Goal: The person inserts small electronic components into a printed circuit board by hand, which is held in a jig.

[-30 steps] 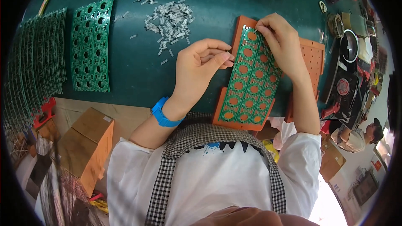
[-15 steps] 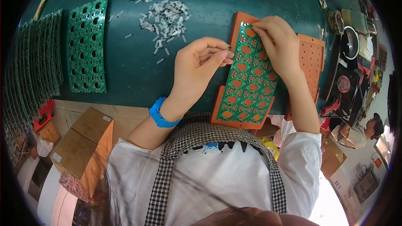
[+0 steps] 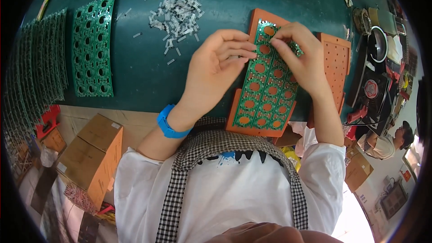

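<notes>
Circuit board (image 3: 266, 95), one on one orange fixture (image 3: 257, 131), two hands (image 3: 215, 62) at it

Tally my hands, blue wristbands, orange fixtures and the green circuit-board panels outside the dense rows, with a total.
Left hand and right hand: 2
Blue wristband: 1
Orange fixtures: 2
Separate green circuit-board panels: 2
Total: 7

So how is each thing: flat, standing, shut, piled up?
Left hand: fingers bent
Right hand: thumb and finger close together
Circuit board: lying on orange fixture
Clear little parts: loosely piled
Second board: off by itself
Far-left boards: packed in a row
Blue wristband: worn
Cardboard box: looks shut
</notes>
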The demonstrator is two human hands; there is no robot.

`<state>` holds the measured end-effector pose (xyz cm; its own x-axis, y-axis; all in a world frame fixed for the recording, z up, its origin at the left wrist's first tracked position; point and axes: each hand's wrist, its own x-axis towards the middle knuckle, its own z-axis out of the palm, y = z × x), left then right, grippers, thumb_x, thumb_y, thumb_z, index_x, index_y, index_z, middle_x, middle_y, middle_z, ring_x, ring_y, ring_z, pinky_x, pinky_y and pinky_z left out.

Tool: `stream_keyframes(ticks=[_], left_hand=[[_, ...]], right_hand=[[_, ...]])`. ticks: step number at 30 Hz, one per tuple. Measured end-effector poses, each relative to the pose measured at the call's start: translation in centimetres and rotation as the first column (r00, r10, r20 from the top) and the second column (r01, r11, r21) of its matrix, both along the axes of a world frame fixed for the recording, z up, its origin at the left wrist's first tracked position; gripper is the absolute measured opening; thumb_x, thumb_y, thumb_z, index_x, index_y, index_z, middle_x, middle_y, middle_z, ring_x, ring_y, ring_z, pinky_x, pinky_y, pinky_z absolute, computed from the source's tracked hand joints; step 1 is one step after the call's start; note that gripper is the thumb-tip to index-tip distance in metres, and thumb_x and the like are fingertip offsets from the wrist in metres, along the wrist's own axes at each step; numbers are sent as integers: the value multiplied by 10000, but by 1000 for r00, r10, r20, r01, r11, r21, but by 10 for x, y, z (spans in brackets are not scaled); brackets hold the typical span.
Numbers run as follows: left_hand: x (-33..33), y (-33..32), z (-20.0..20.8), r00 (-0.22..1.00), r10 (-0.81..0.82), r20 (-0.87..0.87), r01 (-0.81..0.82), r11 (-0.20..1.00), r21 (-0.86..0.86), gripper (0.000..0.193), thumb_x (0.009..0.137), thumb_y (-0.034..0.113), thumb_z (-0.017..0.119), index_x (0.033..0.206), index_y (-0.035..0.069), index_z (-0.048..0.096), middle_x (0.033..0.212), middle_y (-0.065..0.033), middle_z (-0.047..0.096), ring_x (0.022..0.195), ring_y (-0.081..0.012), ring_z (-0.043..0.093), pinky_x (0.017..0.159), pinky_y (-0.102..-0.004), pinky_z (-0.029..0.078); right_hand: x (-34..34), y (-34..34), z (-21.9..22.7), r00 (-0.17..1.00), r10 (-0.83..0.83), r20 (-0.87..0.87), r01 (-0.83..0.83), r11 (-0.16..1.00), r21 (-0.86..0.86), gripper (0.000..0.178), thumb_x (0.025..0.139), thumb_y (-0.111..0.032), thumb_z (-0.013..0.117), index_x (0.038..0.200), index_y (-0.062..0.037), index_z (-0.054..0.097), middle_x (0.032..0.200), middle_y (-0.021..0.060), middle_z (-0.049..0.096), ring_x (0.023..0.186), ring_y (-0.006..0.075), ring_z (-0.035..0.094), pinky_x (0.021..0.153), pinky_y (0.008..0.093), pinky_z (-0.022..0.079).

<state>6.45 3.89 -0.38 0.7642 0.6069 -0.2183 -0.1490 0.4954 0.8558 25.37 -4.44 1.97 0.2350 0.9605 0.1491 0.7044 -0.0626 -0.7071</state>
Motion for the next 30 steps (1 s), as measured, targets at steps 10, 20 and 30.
stream_keyframes(ticks=[10, 20, 30], left_hand=[[-8, 11, -10, 989, 131, -67, -126, 990, 69, 280, 905, -87, 489, 1182, -47, 498, 989, -119, 624, 981, -221, 663, 834, -273, 529], [-7, 3, -4, 989, 62, -134, -37, 983, 182, 238, 856, -53, 626, 1090, -42, 581, 918, -101, 669, 893, -157, 674, 762, -230, 533], [-8, 0, -7, 988, 93, -125, -70, 982, 175, 285, 860, -58, 619, 1142, -38, 580, 977, -123, 681, 906, -141, 663, 775, -225, 527]], right_hand=[[10, -3, -5, 997, 67, 48, -66, 998, -8, 80, 792, -44, 695, 847, -16, 645, 861, 85, 640, 835, 235, 616, 727, 316, 489], [14, -1, -10, 983, 127, 134, -131, 991, 24, 93, 787, -54, 705, 838, -12, 639, 864, 91, 639, 836, 241, 608, 730, 330, 487], [14, 0, -12, 977, 146, 153, -150, 989, 16, 88, 794, -61, 698, 851, -15, 648, 877, 82, 642, 852, 236, 605, 727, 334, 487]])
